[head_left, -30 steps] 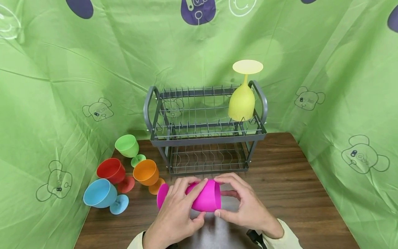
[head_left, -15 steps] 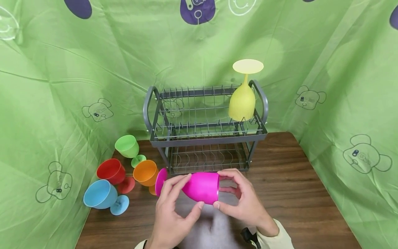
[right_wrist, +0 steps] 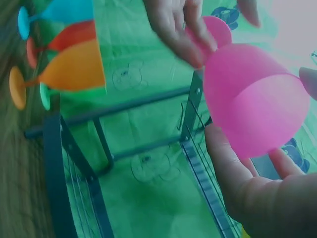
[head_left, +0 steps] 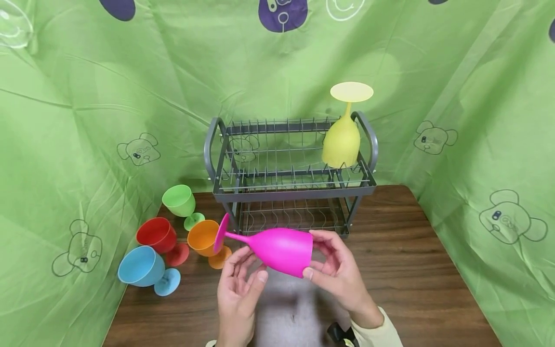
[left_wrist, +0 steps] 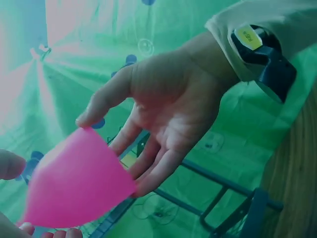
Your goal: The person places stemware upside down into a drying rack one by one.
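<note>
A pink goblet [head_left: 282, 248] is held in the air on its side, its foot to the left and its mouth to the right. My right hand [head_left: 340, 274] pinches the bowl at the rim, thumb at the near side and fingers at the far side. Just below the stem is my left hand [head_left: 238, 291], thumb and fingers spread apart; its fingertips lie close to the stem and bowl base, and whether they touch is unclear. The right wrist view looks into the hollow bowl [right_wrist: 262, 109].
A two-tier dish rack [head_left: 295, 195] stands at the back, with a yellow goblet [head_left: 342, 142] upside down on its top right. Green [head_left: 179, 201], red [head_left: 157, 236], orange [head_left: 203, 238] and blue [head_left: 142, 266] goblets lie tipped at the left. Green fabric [head_left: 455, 96] surrounds the wooden table [head_left: 403, 270].
My left hand has loosened from around the bowl and moved down and left, uncovering the stem. The goblet has risen slightly and tilted, foot end up. My right hand keeps its pinch on the rim.
</note>
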`<state>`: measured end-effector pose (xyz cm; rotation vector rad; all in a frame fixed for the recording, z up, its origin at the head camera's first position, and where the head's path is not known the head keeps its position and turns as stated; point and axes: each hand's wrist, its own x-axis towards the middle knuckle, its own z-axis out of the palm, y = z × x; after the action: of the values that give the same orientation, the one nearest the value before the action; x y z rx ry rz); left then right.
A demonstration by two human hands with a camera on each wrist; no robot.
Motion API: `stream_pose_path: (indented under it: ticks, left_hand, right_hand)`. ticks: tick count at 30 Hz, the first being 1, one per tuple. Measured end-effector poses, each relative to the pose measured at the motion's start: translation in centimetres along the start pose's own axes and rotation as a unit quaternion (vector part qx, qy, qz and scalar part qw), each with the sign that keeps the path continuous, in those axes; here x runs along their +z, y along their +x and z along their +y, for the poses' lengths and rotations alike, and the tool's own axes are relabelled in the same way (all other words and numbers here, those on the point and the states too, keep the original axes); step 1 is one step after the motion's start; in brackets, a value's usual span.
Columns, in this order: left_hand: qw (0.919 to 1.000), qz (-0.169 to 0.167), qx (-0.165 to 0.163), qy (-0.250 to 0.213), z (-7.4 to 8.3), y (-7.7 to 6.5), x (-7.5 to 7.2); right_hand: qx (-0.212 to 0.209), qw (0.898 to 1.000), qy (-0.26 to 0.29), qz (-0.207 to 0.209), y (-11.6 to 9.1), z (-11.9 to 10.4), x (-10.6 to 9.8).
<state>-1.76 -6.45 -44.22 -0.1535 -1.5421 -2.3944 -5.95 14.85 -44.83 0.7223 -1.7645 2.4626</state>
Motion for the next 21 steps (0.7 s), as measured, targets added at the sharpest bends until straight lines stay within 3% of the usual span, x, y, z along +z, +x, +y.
stream_pose_path:
  ticks: [2,4,11,15,21]
  left_hand:
    - [0.9994,-0.004,-0.028,-0.02,-0.2,0.3,0.2]
    - [0.9987,-0.017,-0.033,-0.035,-0.5,0.5,0.3]
    - [0.9957,-0.056,-0.022,-0.071,-0.7,0.7,0.4]
    - [0.995,-0.068,-0.009,-0.073,-0.6,0.8,0.3]
    - [0.995,-0.082,0.013,-0.054,-0.3,1.4,0.3]
  right_hand:
    - [0.014,0.999,0.033,0.001,-0.1,0.1,0.3]
    - [0.024,0.998,0.061,-0.003,-0.2,0.2,0.6]
    - [0.06,0.985,0.159,-0.02,-0.6,0.2,1.2]
    - [0.063,0.983,0.169,-0.021,-0.7,0.1,1.3]
    - [0.038,0.989,0.14,-0.034,-0.5,0.0,0.7]
